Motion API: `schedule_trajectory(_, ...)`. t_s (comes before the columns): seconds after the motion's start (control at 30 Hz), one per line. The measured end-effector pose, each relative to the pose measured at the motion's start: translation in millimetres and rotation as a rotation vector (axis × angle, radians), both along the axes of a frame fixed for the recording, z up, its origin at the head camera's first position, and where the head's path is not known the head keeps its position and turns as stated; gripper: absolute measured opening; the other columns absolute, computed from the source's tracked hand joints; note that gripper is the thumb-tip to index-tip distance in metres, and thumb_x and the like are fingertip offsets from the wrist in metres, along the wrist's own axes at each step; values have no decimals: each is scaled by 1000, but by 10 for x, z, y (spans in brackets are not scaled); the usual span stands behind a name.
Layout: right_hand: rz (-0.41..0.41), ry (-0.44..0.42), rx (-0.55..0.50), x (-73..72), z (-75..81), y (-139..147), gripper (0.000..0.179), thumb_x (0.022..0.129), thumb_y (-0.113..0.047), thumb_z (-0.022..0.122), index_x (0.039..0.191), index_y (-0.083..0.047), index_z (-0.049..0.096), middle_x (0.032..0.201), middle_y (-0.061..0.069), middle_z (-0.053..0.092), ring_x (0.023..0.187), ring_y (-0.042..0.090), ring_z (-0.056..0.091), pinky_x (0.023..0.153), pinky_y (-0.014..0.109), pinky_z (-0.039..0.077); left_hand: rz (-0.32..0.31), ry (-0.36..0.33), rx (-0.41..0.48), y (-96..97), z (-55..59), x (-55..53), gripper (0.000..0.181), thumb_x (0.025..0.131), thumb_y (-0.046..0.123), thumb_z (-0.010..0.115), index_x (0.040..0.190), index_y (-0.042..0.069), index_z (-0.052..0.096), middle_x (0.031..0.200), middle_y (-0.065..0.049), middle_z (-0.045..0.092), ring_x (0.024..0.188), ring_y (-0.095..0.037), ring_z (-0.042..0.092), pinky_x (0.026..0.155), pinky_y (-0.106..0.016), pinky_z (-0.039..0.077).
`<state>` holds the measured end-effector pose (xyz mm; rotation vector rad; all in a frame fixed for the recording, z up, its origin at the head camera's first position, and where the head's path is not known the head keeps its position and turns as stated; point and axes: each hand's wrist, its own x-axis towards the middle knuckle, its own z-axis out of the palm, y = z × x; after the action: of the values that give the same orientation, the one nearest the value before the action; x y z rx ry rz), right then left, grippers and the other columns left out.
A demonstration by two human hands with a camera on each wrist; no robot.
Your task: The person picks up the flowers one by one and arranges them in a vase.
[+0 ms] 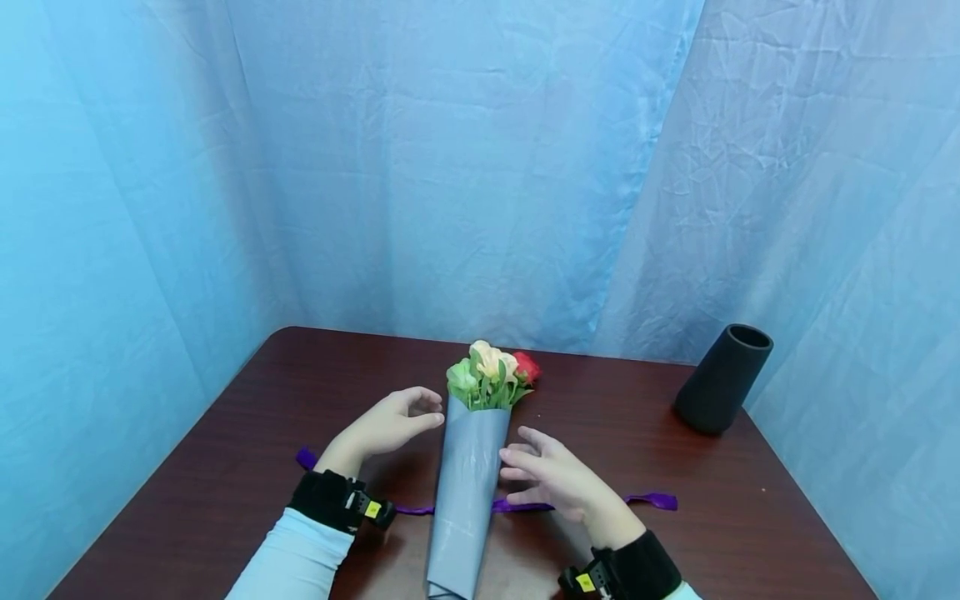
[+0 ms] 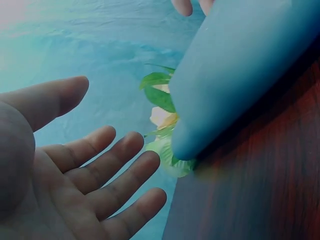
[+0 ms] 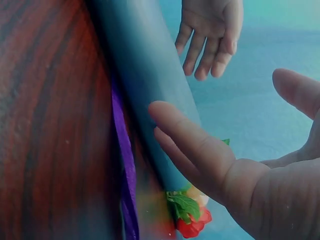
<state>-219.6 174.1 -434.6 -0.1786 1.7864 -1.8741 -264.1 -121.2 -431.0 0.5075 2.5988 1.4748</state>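
A bouquet wrapped in blue-grey paper [image 1: 468, 492] lies on the table, its blooms pointing away from me. Cream flowers [image 1: 493, 362], a green flower [image 1: 462, 377] and a red flower [image 1: 527, 367] stick out of the top of the wrap. Beneath the bundle runs a purple ribbon [image 1: 517, 506], its ends showing on both sides. My left hand [image 1: 393, 425] hovers left of the wrap with fingers relaxed and nothing held. On the other side, my right hand [image 1: 558, 475] has its fingers spread close beside the paper, above the ribbon, also holding nothing.
A black vase [image 1: 723, 379] stands at the table's right edge, appearing tilted in the head view. The dark wooden table [image 1: 300, 392] has pale blue curtains [image 1: 465, 167] behind it and at both sides.
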Motion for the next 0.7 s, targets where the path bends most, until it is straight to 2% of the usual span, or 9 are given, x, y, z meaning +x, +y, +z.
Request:
schedule_trajectory(0.23,5,-47,2,19,-56,-42,100,98,-32,69,159,6,-1,155,34,29,123,36,55,90,55,54,-30,-55,-41,107,-52,-13,44,100,29,66,135,2,60,127,-6,65,121,-26,60,100,-50,49)
schedule_trajectory(0.4,11,-45,15,51,-67,-64,96,99,-26,66,159,7,-1,153,35,31,125,40,53,89,57,54,-48,-94,-75,149,-66,-7,47,100,30,66,137,1,58,132,-8,63,123,-28,58,102,-50,47)
schedule_trajectory(0.7,34,-72,34,54,-102,-79,91,100,-23,64,159,6,2,152,34,32,129,43,49,86,60,54,-72,-92,-92,165,-130,-44,46,101,25,64,138,-2,57,135,-11,61,127,-29,56,104,-49,46)
